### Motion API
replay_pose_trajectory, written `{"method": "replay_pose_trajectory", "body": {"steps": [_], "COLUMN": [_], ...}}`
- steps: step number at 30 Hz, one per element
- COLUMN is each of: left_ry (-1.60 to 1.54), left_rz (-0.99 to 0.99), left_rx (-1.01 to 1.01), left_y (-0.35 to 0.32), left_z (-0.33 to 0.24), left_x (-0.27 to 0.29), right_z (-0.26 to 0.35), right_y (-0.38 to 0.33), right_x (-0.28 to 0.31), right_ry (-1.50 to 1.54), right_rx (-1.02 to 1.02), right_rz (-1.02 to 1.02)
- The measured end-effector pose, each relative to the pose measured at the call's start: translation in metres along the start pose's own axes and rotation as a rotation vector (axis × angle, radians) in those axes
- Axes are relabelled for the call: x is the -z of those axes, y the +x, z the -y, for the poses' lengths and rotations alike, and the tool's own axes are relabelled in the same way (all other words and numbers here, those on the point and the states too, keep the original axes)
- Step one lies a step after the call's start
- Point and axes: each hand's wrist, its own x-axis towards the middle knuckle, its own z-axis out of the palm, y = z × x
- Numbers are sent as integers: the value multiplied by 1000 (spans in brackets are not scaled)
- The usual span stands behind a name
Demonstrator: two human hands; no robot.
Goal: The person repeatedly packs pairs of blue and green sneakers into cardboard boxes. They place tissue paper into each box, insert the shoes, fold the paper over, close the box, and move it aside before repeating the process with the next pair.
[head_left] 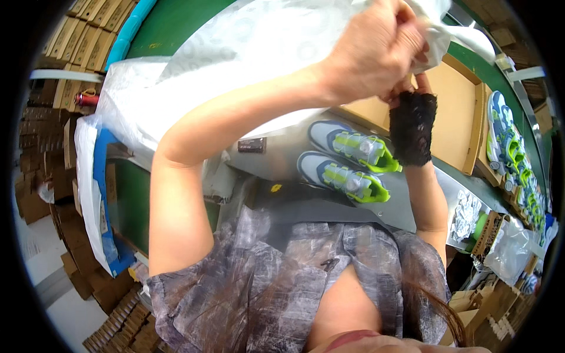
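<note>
My left hand (376, 50) is raised at the top, its fingers closed on a bunched part of thin white wrapping paper (432, 35). Just below it, my right hand (415, 97), in a black lace fingerless glove (413, 126), pinches the lower edge of the same paper; its fingertips are partly hidden. Under my hands lies an open brown cardboard shoe box (453, 112). Two blue-grey and lime-green sports shoes, a far one (350, 144) and a near one (341, 176), rest side by side on the grey worktop, toes to the left.
A pile of white paper sheets (247, 47) covers the left side of the green table. More matching shoes (512, 141) line the right edge. A blue-edged bin (106, 200) stands at the left. Stacked cartons (88, 35) rise behind. Crumpled silvery paper (466, 215) lies at the right.
</note>
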Motion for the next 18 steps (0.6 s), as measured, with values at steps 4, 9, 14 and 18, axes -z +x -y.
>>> {"method": "replay_pose_trajectory", "body": {"steps": [4, 9, 14, 18], "left_ry": [460, 1118, 1426, 1067], "left_rz": [-147, 239, 179, -234], "left_rx": [-471, -199, 93, 546], "left_y": [11, -29, -47, -46], "left_z": [65, 168, 227, 262], "left_x": [-36, -18, 39, 84], "right_z": [7, 44, 61, 42], "right_y": [44, 35, -15, -41], "right_x": [85, 226, 295, 356], "right_ry": [-54, -207, -298, -727], "right_rx": [212, 534, 643, 475], "right_rz": [-435, -923, -1208, -1204]}}
